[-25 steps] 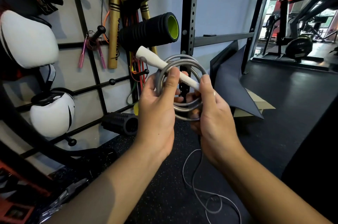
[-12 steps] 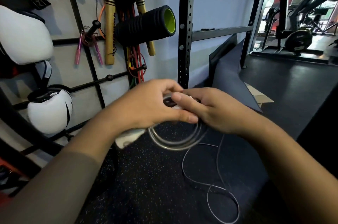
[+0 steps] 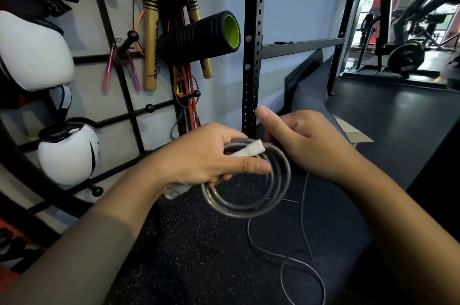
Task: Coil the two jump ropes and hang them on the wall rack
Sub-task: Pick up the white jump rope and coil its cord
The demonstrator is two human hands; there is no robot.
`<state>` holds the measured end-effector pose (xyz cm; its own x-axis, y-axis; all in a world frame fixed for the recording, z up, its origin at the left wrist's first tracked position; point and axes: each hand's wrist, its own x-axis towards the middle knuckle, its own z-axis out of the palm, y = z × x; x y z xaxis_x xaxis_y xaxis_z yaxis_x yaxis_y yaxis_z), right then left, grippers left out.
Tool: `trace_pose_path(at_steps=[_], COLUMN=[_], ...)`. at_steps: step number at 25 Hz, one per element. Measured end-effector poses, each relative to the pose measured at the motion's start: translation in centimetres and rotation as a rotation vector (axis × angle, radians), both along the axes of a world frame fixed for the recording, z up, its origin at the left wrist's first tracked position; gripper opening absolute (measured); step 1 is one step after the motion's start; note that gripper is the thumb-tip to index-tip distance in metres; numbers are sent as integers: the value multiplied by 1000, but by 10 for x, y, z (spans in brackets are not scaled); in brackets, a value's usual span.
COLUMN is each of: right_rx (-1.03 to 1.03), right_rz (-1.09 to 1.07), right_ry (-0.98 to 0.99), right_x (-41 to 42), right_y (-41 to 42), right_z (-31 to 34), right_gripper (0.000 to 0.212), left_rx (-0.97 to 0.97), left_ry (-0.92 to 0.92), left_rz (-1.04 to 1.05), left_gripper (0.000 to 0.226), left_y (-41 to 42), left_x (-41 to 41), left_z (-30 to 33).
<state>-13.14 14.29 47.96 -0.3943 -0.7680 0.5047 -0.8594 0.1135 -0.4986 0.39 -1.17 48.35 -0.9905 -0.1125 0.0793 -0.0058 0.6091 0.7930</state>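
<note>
the coiled jump rope (image 3: 245, 201) looks like smooth grey plastic cord with a dull sheen; its handle (image 3: 249, 150) is matt white plastic. the wall rack (image 3: 139, 115) is black painted metal, as is the perforated upright (image 3: 252, 43). the foam roller (image 3: 199, 39) is ridged matt black foam. the floor (image 3: 199, 255) is speckled, rough black rubber. the boxing gloves (image 3: 67, 150) look like glossy white leather.

A coiled grey jump rope (image 3: 249, 195) with a white handle (image 3: 249, 150) is gripped by the left hand (image 3: 206, 155), while its far edge is held by the right hand (image 3: 308, 140).
</note>
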Motion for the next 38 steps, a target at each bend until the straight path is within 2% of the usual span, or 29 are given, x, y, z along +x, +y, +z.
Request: trace_pose_path(at_steps=[2,3,5,6,8,11,12,13,14,16,18,19,22,24,26,27,31,33,35,38], right_rx=[-59,-126,-305,-348,-330,-302,-318,-320,-352,-468,-534,-528,-321,-179,-47,17,251,299,255,177], right_rz=[-14,-45,-73,-16,140,240,202,193,189,176,141,121,64,83,72,70,130,129,128,170], right_ry=[-96,-199,-454,-596,-812,-967,-982,-898,-816,-717,-682,-667,-548,-466,-355,-292,-98,-37,-87,-223], right_x=[-12,-21,-33,-33,-25,1,9,18,28,39,40,34,15,3,-7,-11,-7,-4,-4,-5], right_y=[5,9,20,22,8,-37,-47,-49,-48,-40,-35,-37,-24,-6,9,13,12,10,12,13], right_z=[2,5,3,-1,-14,-34,-38,-43,-49,-60,-56,-54,-28,-9,5,8,6,6,7,5], right_gripper=[66,67,61,55,50,51,40,28,24,30,15,17,26,26,28,27,24,17,9,28], left_rx=[36,114,375,524,817,1146,1194,1205,1186,1121,1095,1083,1023,896,640,452,-429,-644,-629,-512], left_ry=[17,59,228,326,488,629,658,676,683,669,648,640,617,552,463,421,173,42,9,45], left_rz=[42,102,206,235,294,507,577,632,656,641,601,575,454,343,225,186,141,124,122,142], left_gripper=[29,33,39,35,29,35,38,42,47,52,50,46,31,41,46,49,78,96,104,107], left_y=[-8,-13,-17,-14,1,27,34,38,40,45,48,46,28,8,-8,-12,7,23,26,16], left_x=[3,4,5,1,-11,-36,-40,-42,-44,-44,-43,-43,-38,-28,-13,-5,10,7,2,-2], left_z=[4,6,8,5,-5,-22,-26,-30,-33,-38,-37,-35,-24,-13,3,10,28,27,22,20])
